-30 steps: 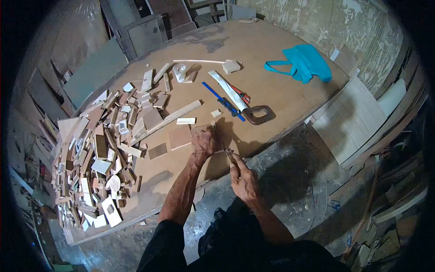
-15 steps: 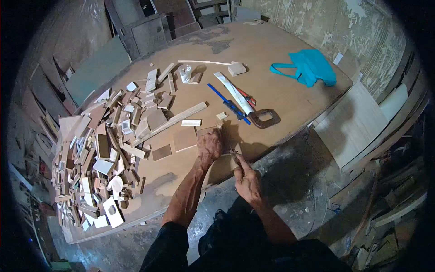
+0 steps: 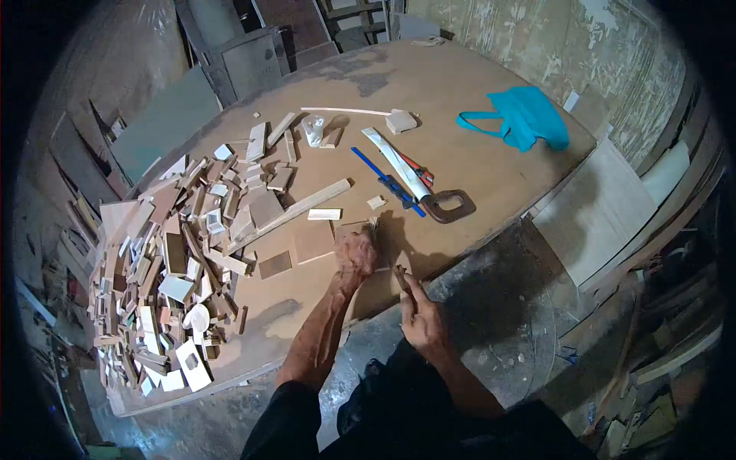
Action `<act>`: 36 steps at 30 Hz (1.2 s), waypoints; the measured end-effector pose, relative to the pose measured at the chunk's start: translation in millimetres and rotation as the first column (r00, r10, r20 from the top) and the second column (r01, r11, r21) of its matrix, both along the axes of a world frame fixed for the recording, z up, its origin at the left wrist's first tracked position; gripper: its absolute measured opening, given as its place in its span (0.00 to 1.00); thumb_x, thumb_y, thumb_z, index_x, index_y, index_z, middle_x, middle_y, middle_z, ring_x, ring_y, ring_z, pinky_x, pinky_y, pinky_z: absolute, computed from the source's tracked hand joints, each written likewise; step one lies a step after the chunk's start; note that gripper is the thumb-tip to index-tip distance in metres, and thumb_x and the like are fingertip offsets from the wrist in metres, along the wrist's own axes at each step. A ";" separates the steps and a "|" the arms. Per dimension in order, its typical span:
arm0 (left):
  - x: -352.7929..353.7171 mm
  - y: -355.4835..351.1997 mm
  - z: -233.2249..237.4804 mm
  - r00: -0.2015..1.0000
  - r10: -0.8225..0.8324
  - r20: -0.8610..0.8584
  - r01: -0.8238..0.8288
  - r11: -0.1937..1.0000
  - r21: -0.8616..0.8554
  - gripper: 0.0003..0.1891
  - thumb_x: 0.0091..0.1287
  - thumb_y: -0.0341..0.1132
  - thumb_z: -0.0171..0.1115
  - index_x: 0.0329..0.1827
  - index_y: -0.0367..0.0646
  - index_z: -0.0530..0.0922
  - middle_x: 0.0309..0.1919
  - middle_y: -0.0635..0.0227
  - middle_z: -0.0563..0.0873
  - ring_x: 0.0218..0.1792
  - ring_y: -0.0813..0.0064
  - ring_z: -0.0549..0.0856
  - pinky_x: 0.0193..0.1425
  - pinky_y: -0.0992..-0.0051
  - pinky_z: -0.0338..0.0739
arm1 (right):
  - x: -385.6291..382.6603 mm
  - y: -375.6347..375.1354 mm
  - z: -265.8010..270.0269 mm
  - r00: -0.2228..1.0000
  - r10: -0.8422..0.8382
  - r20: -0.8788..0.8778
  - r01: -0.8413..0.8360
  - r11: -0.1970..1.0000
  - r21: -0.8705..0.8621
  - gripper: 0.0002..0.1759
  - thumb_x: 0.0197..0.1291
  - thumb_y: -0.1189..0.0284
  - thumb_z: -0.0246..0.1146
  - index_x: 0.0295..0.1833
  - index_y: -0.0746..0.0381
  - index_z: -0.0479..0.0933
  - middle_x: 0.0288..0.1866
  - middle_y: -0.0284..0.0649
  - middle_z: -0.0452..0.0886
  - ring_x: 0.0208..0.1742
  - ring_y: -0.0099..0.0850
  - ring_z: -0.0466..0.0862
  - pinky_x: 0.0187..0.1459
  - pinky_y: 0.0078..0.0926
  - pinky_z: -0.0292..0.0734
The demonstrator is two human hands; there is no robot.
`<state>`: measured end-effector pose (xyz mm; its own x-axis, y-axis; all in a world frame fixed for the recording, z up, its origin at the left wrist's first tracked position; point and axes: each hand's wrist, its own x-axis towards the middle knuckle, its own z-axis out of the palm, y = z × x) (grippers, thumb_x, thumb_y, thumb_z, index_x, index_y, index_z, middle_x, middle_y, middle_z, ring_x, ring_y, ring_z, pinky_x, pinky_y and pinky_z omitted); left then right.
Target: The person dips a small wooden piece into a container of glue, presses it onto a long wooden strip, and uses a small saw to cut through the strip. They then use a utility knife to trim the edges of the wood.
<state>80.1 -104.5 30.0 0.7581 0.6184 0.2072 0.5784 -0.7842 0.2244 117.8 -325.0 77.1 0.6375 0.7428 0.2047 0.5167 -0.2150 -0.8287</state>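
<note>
My left hand [image 3: 357,253] is closed at the table's near edge, with the pale end of a small piece of wood [image 3: 374,223] sticking up past its knuckles. Beneath the fist lies a flat brown board, mostly hidden. To the right, my right hand [image 3: 423,318] grips a slim brown tool [image 3: 399,277] whose kind I cannot make out; its tip points up toward the left hand. Left of the fist lie a square brown panel [image 3: 315,242] and a smaller, darker panel [image 3: 275,264]. A short white-topped block [image 3: 324,215] sits just behind them.
Scrap wood [image 3: 175,254] is heaped on the left side of the table [image 3: 460,84]. Ahead lie a handsaw [image 3: 448,205], a blue tool [image 3: 387,180] and a plastic cup [image 3: 313,130]. A teal bag [image 3: 529,115] rests at the far right.
My right hand has moved slightly down and away from the left hand, and the tool's tip has dropped with it. My left hand stays almost in place.
</note>
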 end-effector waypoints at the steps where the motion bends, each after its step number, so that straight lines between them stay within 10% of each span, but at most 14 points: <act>1: 1.0 -3.4 0.2 0.996 0.037 -0.078 -0.039 0.999 -0.024 0.19 0.54 0.36 0.63 0.48 0.38 0.79 0.28 0.48 0.86 0.32 0.46 0.87 0.38 0.53 0.81 | 0.5 -5.7 9.5 1.000 -0.001 0.019 0.001 1.000 0.003 0.20 0.72 0.67 0.54 0.66 0.61 0.72 0.34 0.57 0.83 0.37 0.59 0.84 0.37 0.50 0.79; 2: -1.8 -1.5 0.6 0.999 -0.020 -0.031 0.020 1.000 0.007 0.19 0.54 0.35 0.63 0.49 0.38 0.79 0.28 0.48 0.86 0.33 0.46 0.87 0.38 0.53 0.81 | -1.5 -7.3 20.2 0.999 -0.014 0.032 0.013 1.000 0.021 0.21 0.72 0.65 0.54 0.66 0.62 0.72 0.28 0.56 0.83 0.31 0.59 0.84 0.31 0.51 0.79; 3: -5.1 2.9 0.9 0.997 -0.069 0.027 0.068 0.997 0.042 0.19 0.54 0.35 0.63 0.50 0.38 0.79 0.28 0.47 0.86 0.33 0.46 0.87 0.39 0.53 0.81 | -5.0 -5.0 31.7 0.986 -0.046 -0.160 0.029 0.994 -0.106 0.19 0.72 0.69 0.53 0.65 0.59 0.74 0.40 0.61 0.83 0.45 0.60 0.83 0.47 0.50 0.78; 7: -4.3 4.2 -8.1 0.999 -0.054 0.010 0.054 0.998 -0.040 0.21 0.54 0.34 0.62 0.52 0.38 0.78 0.29 0.46 0.86 0.33 0.45 0.87 0.40 0.52 0.81 | 10.7 44.4 5.3 0.997 -0.043 0.060 0.031 0.983 0.183 0.19 0.72 0.68 0.53 0.65 0.60 0.74 0.41 0.62 0.83 0.45 0.60 0.83 0.45 0.48 0.79; 16: -5.6 -10.7 6.7 1.000 -0.001 -0.004 0.001 0.997 0.078 0.19 0.59 0.39 0.62 0.52 0.41 0.78 0.31 0.45 0.86 0.36 0.47 0.88 0.40 0.51 0.82 | -3.0 -9.3 16.8 0.988 0.024 -0.150 -0.031 0.999 -0.040 0.20 0.73 0.66 0.52 0.67 0.55 0.71 0.57 0.58 0.81 0.53 0.59 0.82 0.52 0.45 0.80; 19: -3.6 -11.3 24.2 0.999 0.000 -0.053 -0.004 0.997 -0.081 0.18 0.59 0.37 0.60 0.52 0.40 0.78 0.31 0.44 0.86 0.36 0.47 0.88 0.39 0.51 0.82 | 1.0 6.9 35.3 0.991 -0.044 -0.128 0.023 0.986 -0.163 0.18 0.72 0.69 0.53 0.64 0.60 0.74 0.45 0.60 0.84 0.48 0.58 0.84 0.44 0.44 0.80; 23: -11.1 7.4 -2.6 0.978 -0.182 0.099 0.181 0.983 0.020 0.20 0.61 0.38 0.60 0.54 0.39 0.78 0.31 0.45 0.86 0.34 0.45 0.87 0.39 0.51 0.82 | 14.6 59.3 -24.7 1.000 -0.024 0.009 0.022 0.987 0.158 0.19 0.72 0.72 0.51 0.65 0.61 0.73 0.49 0.61 0.83 0.52 0.58 0.83 0.49 0.43 0.79; 32: 0.6 -0.1 1.2 1.000 0.018 0.002 -0.018 0.998 -0.057 0.16 0.62 0.35 0.58 0.52 0.42 0.79 0.35 0.48 0.87 0.37 0.46 0.88 0.38 0.51 0.81 | -1.8 -4.3 13.9 0.995 -0.023 -0.098 0.008 0.988 -0.152 0.22 0.73 0.64 0.52 0.69 0.58 0.71 0.45 0.60 0.84 0.45 0.59 0.84 0.46 0.47 0.81; 36: -2.0 1.7 -11.7 1.000 -0.003 0.007 0.003 0.999 -0.050 0.16 0.63 0.38 0.61 0.53 0.47 0.79 0.32 0.51 0.88 0.35 0.48 0.88 0.39 0.52 0.83 | 12.6 40.6 -8.8 1.000 0.005 -0.008 -0.005 0.999 0.049 0.22 0.73 0.64 0.53 0.68 0.60 0.72 0.46 0.60 0.84 0.46 0.58 0.84 0.46 0.48 0.80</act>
